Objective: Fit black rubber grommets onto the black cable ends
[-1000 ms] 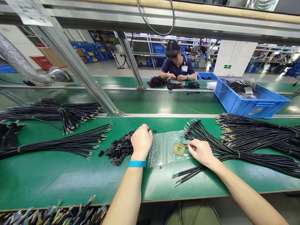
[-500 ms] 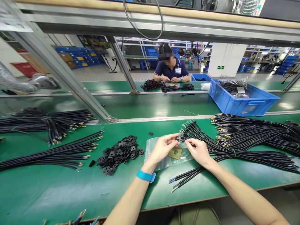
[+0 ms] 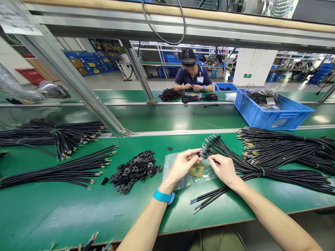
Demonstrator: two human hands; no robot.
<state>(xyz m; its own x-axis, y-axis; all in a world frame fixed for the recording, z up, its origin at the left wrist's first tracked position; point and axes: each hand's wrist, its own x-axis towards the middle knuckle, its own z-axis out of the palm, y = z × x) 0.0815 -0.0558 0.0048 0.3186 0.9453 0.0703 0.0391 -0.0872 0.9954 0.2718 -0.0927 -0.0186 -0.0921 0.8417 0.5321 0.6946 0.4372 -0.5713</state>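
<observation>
My left hand (image 3: 184, 164) is closed in a pinch, and a small black pad shows partly at its fingertips. Close beside it, my right hand (image 3: 224, 168) pinches a black cable near its stripped end. Several more cables (image 3: 227, 150) fan out behind my fingers, with black pads threaded near their coloured wire ends. Below the hands lies a clear plastic bag (image 3: 174, 173) with a tan square gasket (image 3: 197, 170) on it. A heap of black pads with holes (image 3: 133, 170) is left of my left hand. My fingers hide part of the held pieces.
Tied cable bundles lie at right (image 3: 282, 146) and left (image 3: 60, 165). Loose cables (image 3: 209, 198) lie in front of my right wrist. A blue bin (image 3: 274, 116) stands beyond. A metal post (image 3: 104, 113) slopes at left. A co-worker (image 3: 193, 75) sits opposite.
The view has shifted slightly, moving the scene a little to the right. My right fingertips sit slightly farther from my left ones. The co-worker's head has shifted.
</observation>
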